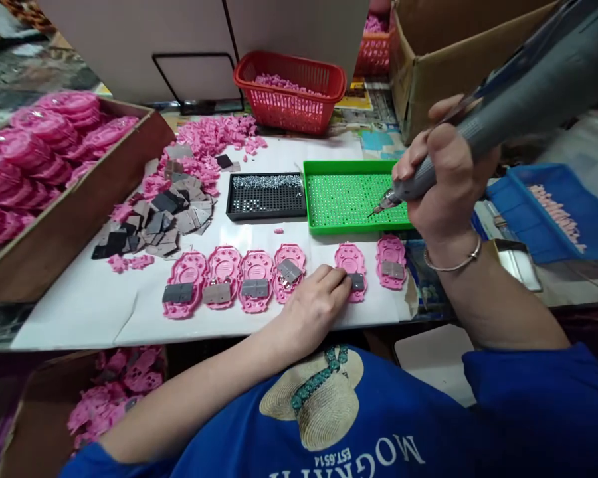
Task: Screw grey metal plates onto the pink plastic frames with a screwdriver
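My right hand is wrapped around a grey electric screwdriver, its bit pointing down-left over the green perforated tray. Screws sit in many of that tray's holes. My left hand lies low on the table, fingers together and bent onto a pink plastic casing with a dark grey plate across it; the thumb is hidden. More pink casings stand in a row, among them one with a tilted plate at left and one at right.
A black tray of screws adjoins the green one. Left are loose grey plates, small pink parts and a box of pink casings. A red basket stands behind; a blue tray and cardboard box are right.
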The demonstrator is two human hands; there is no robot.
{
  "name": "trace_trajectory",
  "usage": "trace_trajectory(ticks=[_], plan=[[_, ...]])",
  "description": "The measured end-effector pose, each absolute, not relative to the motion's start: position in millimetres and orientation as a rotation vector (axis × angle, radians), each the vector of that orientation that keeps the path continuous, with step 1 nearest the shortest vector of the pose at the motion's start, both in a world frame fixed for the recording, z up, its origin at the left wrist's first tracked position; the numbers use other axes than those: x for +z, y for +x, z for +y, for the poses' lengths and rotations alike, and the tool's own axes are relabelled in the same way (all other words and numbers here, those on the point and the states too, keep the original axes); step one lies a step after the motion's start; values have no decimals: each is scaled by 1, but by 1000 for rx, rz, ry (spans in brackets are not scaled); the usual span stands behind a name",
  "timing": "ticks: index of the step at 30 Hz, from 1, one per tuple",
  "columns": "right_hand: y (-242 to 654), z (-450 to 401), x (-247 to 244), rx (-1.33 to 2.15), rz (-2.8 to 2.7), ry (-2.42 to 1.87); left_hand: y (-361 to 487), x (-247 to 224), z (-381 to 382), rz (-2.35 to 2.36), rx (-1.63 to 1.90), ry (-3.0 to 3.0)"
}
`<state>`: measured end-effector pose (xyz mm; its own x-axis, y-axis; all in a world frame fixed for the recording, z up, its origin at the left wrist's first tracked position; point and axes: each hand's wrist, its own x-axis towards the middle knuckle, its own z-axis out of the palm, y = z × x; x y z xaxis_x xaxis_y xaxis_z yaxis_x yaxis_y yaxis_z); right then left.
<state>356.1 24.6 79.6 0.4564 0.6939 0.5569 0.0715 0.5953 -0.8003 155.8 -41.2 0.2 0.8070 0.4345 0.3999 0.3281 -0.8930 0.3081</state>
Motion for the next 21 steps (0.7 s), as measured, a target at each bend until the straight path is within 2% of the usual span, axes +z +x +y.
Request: trace_trajectory(ticks=[21], plan=[[365,38,50,481,-1098,-893,154,3,-42,571,698,2773]])
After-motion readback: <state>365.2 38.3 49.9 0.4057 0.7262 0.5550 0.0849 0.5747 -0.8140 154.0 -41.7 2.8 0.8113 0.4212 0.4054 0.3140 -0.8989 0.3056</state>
